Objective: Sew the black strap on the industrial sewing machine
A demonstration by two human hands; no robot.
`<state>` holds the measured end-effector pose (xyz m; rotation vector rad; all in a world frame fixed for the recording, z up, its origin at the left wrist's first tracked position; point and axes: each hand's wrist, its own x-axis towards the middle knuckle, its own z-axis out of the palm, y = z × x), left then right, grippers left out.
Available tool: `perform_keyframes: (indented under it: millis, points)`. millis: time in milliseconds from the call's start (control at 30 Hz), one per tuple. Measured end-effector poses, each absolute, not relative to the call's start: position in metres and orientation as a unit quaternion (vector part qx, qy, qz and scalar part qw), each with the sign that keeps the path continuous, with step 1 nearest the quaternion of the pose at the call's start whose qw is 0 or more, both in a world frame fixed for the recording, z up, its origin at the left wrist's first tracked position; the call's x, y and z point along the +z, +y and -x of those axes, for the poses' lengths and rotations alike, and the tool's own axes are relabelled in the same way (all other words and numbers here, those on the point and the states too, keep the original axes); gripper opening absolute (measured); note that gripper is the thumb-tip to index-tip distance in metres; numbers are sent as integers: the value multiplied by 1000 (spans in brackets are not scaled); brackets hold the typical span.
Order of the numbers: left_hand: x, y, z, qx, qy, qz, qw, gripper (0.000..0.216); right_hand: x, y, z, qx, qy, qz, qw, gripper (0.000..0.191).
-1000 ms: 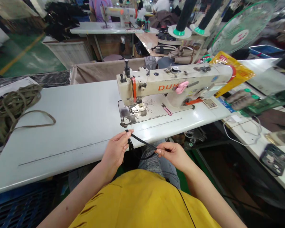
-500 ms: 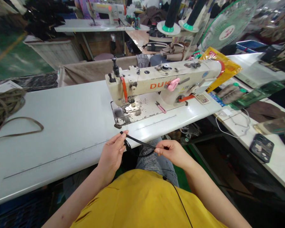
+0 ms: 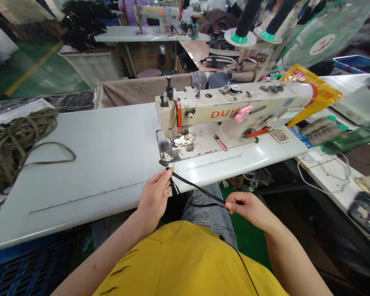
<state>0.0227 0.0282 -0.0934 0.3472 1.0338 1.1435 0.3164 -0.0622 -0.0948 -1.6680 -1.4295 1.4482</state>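
Note:
A narrow black strap (image 3: 200, 189) stretches between my two hands, above my lap at the table's front edge. My left hand (image 3: 156, 190) pinches one end of it between thumb and fingers, just in front of the sewing machine's needle plate. Lower and to the right, my right hand (image 3: 245, 207) pinches the strap where it doubles back in a loop. Fine thread runs from near my left fingertips toward the plate. Behind my hands stands a white sewing machine (image 3: 200, 113) with orange lettering. Pink-handled thread snips (image 3: 221, 142) lie on its bed.
A heap of olive-brown strapping (image 3: 21, 139) lies on the table's left side. A printed ruler line (image 3: 89, 196) runs along the front edge. To the right are a phone (image 3: 366, 213), thread cones (image 3: 323, 128) and a green fan (image 3: 323, 41). A blue crate (image 3: 33, 267) sits below left.
My right hand has moved away from my left, drawing the strap out longer between them. My left hand still pinches the end. The whole view has shifted, so the machine appears farther right.

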Motion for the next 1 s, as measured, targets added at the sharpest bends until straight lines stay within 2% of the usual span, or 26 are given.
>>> perform_keyframes:
  millis: [267,367,533,700,767,833,900,1000]
  points:
    - [-95,27,-30,515,484,-162,688,46,-92,-63,-333,538,-505,630,244,56]
    - [-94,27,-31,508,480,-156,698,43,-92,-62,-337,539,-498,632,249,54]
    - [-90,24,-29,476,404,-105,774,32,-99,-63,-350,533,-491,644,245,41]
    - [-88,14,-34,408,423,-174,790,34,-107,-62,-353,442,-568,682,127,16]
    - [-89,9,-40,371,445,-204,790,36,-105,-60,-338,401,-605,670,153,12]
    - [-90,5,-49,334,449,-229,796,39,-99,-57,-314,393,-614,645,230,20]
    - [-91,2,-57,313,442,-233,808,38,-92,-54,-288,436,-600,598,304,30]
    - [-92,-1,-65,305,404,-194,840,34,-85,-55,-262,547,-547,537,336,35]
